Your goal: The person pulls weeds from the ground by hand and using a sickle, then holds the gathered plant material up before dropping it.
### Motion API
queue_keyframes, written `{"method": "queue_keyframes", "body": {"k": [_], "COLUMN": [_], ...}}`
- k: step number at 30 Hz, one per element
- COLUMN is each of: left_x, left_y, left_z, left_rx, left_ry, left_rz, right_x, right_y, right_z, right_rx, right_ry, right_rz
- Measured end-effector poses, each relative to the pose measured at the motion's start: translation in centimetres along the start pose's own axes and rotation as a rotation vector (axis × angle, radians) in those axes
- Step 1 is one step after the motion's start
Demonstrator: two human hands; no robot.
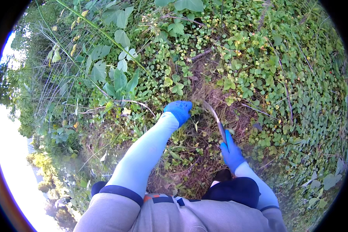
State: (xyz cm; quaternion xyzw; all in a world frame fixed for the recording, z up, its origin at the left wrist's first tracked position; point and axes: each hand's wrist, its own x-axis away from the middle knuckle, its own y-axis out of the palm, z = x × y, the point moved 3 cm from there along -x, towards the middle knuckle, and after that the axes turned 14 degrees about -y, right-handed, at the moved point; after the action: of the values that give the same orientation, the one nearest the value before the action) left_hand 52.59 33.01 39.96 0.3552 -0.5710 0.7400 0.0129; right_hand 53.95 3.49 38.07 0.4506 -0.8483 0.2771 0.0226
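My right hand (232, 155), in a blue glove, grips the handle (222, 133) of a sickle. Its curved metal blade (212, 111) reaches up and to the left, low over the soil, and the far end blurs into the undergrowth. Close to that end, my left hand (179, 111) is curled in a blue glove with a ribbed cuff, down among the low weeds (195, 124). Its fingers face away from me, so whether stems are inside them is hidden.
Dense leafy ground cover (278, 69) spreads to the right. A long green stem (110, 40) slants across the upper left above broad leaves (120, 82). Bare reddish soil (211, 87) and a short dead stick (202, 54) lie ahead. My dark shoe (222, 175) shows below.
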Motion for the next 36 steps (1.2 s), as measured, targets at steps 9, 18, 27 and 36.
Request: {"method": "queue_keyframes", "body": {"k": [9, 18, 27, 36], "left_x": [9.5, 5.8, 8.3, 8.9], "left_y": [1.3, 8.5, 5.2, 2.2], "left_z": [-0.8, 1.7, -3.0, -9.8], "left_rx": [-0.26, -0.472, -0.146, -0.243], "left_ry": [-0.029, 0.091, 0.043, -0.225], "left_rz": [-0.208, -0.09, -0.009, -0.054], "right_x": [14.2, -1.3, 14.7, -0.7], "right_y": [0.8, 1.0, 1.6, 0.1], "right_z": [5.8, -0.6, 6.1, -2.6], "right_rx": [-0.475, -0.211, -0.224, -0.496], "right_ry": [0.361, 0.001, 0.21, 0.087], "right_rz": [-0.079, 0.043, -0.126, 0.103]}}
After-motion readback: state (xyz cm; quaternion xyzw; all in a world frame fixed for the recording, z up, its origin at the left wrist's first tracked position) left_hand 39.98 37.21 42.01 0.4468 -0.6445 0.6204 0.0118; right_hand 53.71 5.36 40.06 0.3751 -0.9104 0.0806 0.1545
